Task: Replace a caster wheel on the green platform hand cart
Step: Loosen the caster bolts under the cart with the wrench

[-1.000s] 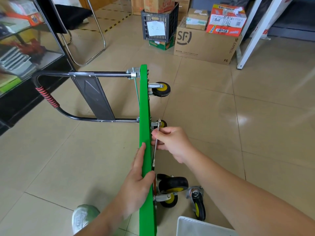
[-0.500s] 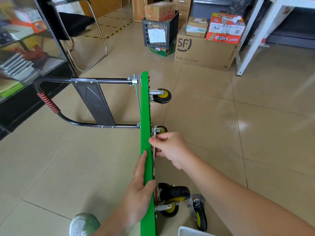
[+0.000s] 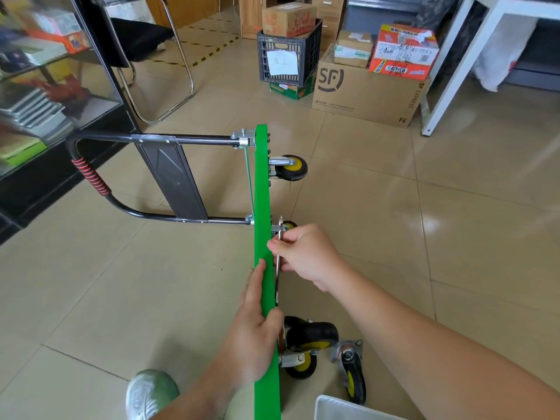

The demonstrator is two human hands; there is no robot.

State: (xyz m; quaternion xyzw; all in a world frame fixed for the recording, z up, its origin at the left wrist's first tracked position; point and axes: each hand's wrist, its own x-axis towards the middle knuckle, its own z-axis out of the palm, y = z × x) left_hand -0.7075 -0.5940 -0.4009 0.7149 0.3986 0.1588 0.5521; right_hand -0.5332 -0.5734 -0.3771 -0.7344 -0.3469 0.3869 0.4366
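The green platform cart [image 3: 261,189] stands on its long edge on the tiled floor, its black handle [image 3: 127,177] folded out to the left. My left hand [image 3: 253,331] grips the deck's upper edge near me. My right hand [image 3: 306,254] is shut on a silver wrench [image 3: 279,237] that lies along the deck's underside, its head at the caster [image 3: 286,226] partly hidden behind my fingers. Another caster [image 3: 289,167] sticks out farther away, and two black-and-yellow casters [image 3: 306,344] are mounted at the near end. A loose caster [image 3: 351,374] lies on the floor beside them.
A white tray corner [image 3: 339,409] shows at the bottom edge. My shoe [image 3: 150,392] rests left of the deck. Cardboard boxes [image 3: 363,92] and a black crate [image 3: 288,56] stand at the back, a white table leg [image 3: 448,80] to the right, a glass cabinet [image 3: 45,86] and chair [image 3: 157,56] on the left.
My right hand with the wrench has shifted slightly along the deck's underside at the caster. The view has tilted a little; my left hand keeps its grip.
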